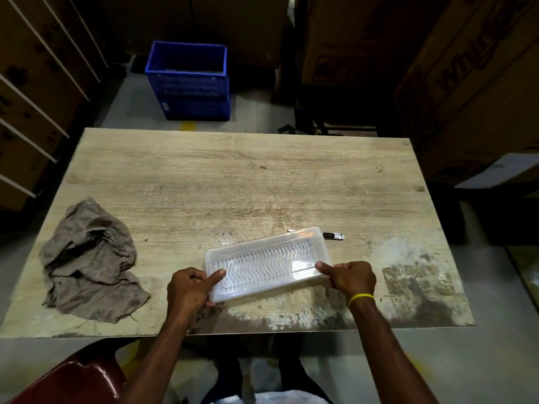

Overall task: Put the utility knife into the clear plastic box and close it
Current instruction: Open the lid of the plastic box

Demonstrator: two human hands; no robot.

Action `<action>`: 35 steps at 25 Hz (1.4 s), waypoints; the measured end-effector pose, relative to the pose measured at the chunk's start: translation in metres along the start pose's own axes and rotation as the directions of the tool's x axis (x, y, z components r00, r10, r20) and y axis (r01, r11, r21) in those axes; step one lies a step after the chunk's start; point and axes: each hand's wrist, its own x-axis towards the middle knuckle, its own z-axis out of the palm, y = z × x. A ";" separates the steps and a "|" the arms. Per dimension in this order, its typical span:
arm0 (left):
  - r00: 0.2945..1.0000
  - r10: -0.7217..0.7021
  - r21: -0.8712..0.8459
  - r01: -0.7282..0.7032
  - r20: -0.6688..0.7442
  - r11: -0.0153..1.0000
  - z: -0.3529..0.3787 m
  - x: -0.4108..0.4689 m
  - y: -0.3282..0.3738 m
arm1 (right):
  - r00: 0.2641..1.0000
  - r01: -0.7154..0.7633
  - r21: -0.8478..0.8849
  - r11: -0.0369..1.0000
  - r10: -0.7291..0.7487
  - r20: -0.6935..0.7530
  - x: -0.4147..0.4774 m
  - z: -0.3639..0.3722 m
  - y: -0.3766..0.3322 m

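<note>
On one table, one clear plastic box gripped by left hand, right hand, one utility knife

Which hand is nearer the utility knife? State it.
Right. The right hand grips the box end just below the utility knife; the left hand holds the far end.

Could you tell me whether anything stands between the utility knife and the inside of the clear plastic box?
Yes: the box's own lid. The clear plastic box, held by the left hand and right hand, appears closed, and it partly hides the utility knife lying behind it.
</note>
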 end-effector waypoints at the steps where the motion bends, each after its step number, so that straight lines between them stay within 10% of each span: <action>1: 1.000 0.001 -0.003 -0.001 -0.003 1.000 0.000 -0.002 0.001 | 1.000 0.023 -0.034 0.999 -0.024 -0.010 -0.001 0.001 0.000; 16: 0.977 -0.200 -0.173 0.211 0.081 0.962 0.000 -0.050 -0.015 | 0.993 0.114 -0.100 0.988 -0.117 -0.030 -0.005 0.003 0.005; 24: 0.985 -0.164 0.095 0.158 0.060 0.983 -0.004 -0.054 -0.008 | 0.984 0.166 -0.105 0.981 -0.171 -0.043 0.003 0.006 0.012; 27: 0.960 0.280 0.555 -0.219 -0.027 0.803 -0.008 -0.055 0.014 | 0.985 0.165 -0.070 0.984 -0.168 -0.043 0.003 0.008 0.013; 29: 0.824 0.532 0.617 -0.525 0.196 0.586 0.010 -0.059 0.044 | 0.988 0.147 -0.052 0.988 -0.149 -0.034 0.004 0.009 0.013; 32: 0.675 0.457 0.594 -0.734 0.579 0.331 0.068 -0.057 0.085 | 0.996 0.082 0.002 0.997 -0.082 -0.026 0.004 0.008 0.015; 35: 0.631 0.385 0.604 -0.770 0.674 0.206 0.116 -0.050 0.101 | 0.997 -0.028 0.187 0.982 0.014 0.074 -0.003 0.012 0.021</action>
